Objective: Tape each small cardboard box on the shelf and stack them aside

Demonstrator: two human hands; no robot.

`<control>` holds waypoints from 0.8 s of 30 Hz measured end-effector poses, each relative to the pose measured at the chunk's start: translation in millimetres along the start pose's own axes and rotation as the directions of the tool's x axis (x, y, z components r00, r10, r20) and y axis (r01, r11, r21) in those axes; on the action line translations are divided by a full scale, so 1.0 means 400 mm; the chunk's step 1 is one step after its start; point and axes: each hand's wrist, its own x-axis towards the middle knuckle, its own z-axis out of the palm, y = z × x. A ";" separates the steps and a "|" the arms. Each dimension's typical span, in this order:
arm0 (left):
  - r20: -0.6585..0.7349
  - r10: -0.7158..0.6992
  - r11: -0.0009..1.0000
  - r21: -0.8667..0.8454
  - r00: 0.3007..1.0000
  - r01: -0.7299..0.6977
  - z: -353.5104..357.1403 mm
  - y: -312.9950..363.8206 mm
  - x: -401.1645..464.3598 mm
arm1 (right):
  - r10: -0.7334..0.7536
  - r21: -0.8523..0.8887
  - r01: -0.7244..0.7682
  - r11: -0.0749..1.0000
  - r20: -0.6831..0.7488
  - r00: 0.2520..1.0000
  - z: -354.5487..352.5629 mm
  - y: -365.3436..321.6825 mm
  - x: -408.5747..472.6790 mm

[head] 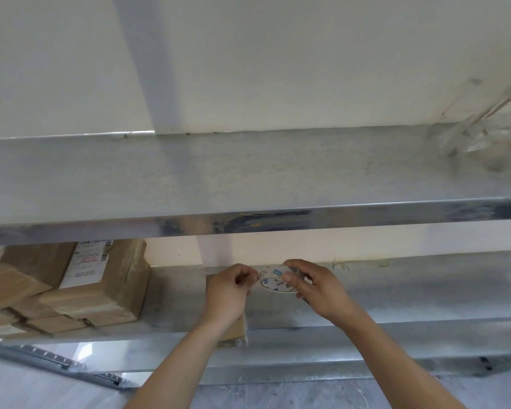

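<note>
My right hand (pixel 317 287) grips a roll of clear tape (pixel 276 281) with a white printed core, held above the lower metal shelf (pixel 396 293). My left hand (pixel 227 290) pinches the tape's loose end just left of the roll. Under my left hand and wrist lies a small cardboard box (pixel 236 330), mostly hidden, near the shelf's front edge. A stack of several taped cardboard boxes (pixel 101 290) sits at the left of the same shelf; the top one carries a white shipping label.
An upper metal shelf (pixel 248 178) spans the view above my hands, with crumpled clear plastic (pixel 490 125) at its far right. A white wall stands behind. A metal rail (pixel 56 361) lies low at the left on the floor.
</note>
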 end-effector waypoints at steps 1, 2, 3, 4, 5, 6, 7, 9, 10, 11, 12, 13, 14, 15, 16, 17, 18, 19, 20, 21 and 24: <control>-0.014 0.036 0.997 0.063 0.999 -0.035 0.000 0.002 0.002 | 0.001 -0.003 -0.001 1.000 0.000 1.000 0.002 -0.001 0.004; -0.029 0.074 0.989 0.130 0.997 -0.070 0.001 0.003 0.006 | 0.001 -0.004 -0.001 1.000 0.001 1.000 0.003 -0.002 0.010; -0.039 0.114 0.975 0.197 0.993 -0.104 0.003 0.002 0.012 | 0.003 -0.004 -0.003 1.000 -0.001 1.000 0.005 -0.001 0.015; -0.047 0.146 0.957 0.258 0.988 -0.129 0.004 0.001 0.019 | 0.009 0.000 -0.009 1.000 -0.004 1.000 0.005 -0.002 0.020; -0.048 0.161 0.947 0.289 0.986 -0.141 0.002 0.001 0.026 | 0.019 0.007 -0.019 1.000 -0.004 1.000 0.005 -0.001 0.026; -0.028 0.155 0.943 0.302 0.988 -0.139 -0.003 0.004 0.031 | 0.029 0.012 -0.029 1.000 0.003 1.000 0.004 -0.001 0.031; -0.003 0.144 0.941 0.311 0.990 -0.137 -0.007 0.006 0.035 | 0.036 0.011 -0.036 0.999 0.014 0.999 0.003 0.000 0.035; 0.029 0.109 0.940 0.323 0.994 -0.112 -0.016 0.005 0.041 | 0.036 0.001 -0.036 0.999 0.034 0.999 0.001 0.003 0.043; 0.027 0.074 0.949 0.305 0.997 -0.078 -0.021 0.005 0.042 | 0.032 -0.010 -0.031 0.999 0.041 0.999 0.000 0.004 0.046; 0.027 0.030 0.963 0.268 0.999 -0.036 -0.025 0.005 0.043 | 0.028 -0.026 -0.027 0.999 0.051 0.998 0.001 0.004 0.050; 0.028 -0.027 0.975 0.223 0.999 0.020 -0.029 0.005 0.045 | 0.032 -0.040 -0.029 0.999 0.066 0.997 0.003 0.007 0.054; 0.030 -0.083 0.980 0.183 0.996 0.076 -0.032 0.002 0.047 | 0.039 -0.044 -0.036 0.998 0.085 0.996 0.006 0.011 0.059; 0.031 -0.133 0.981 0.144 0.991 0.127 -0.035 -0.005 0.049 | 0.048 -0.039 -0.044 0.998 0.103 0.993 0.010 0.016 0.063; 0.023 -0.177 0.979 0.109 0.984 0.174 -0.039 -0.012 0.051 | 0.054 -0.032 -0.050 0.998 0.116 0.992 0.013 0.022 0.067; 0.008 -0.218 0.974 0.064 0.976 0.217 -0.045 -0.021 0.052 | 0.060 -0.024 -0.057 0.998 0.118 0.991 0.015 0.027 0.071; -0.009 -0.259 0.966 0.010 0.966 0.260 -0.053 -0.036 0.054 | 0.064 -0.026 -0.061 0.998 0.110 0.992 0.015 0.033 0.076; -0.032 -0.292 0.956 -0.035 0.956 0.291 -0.062 -0.055 0.058 | 0.069 -0.048 -0.064 0.997 0.094 0.993 0.015 0.039 0.082; -0.060 -0.312 0.949 -0.063 0.948 0.309 -0.074 -0.073 0.059 | 0.070 -0.106 -0.062 0.992 0.074 0.995 0.014 0.047 0.089; -0.087 -0.331 0.942 -0.090 0.940 0.324 -0.087 -0.090 0.058 | 0.068 -0.201 -0.054 0.978 0.061 0.996 0.015 0.059 0.098; -0.112 -0.356 0.931 -0.126 0.928 0.342 -0.097 -0.106 0.054 | 0.061 -0.322 -0.039 0.946 0.061 0.996 0.020 0.073 0.109; -0.174 -0.407 0.905 -0.209 0.897 0.370 -0.110 -0.151 0.041 | 0.056 -0.609 0.034 0.792 0.128 0.990 0.058 0.120 0.136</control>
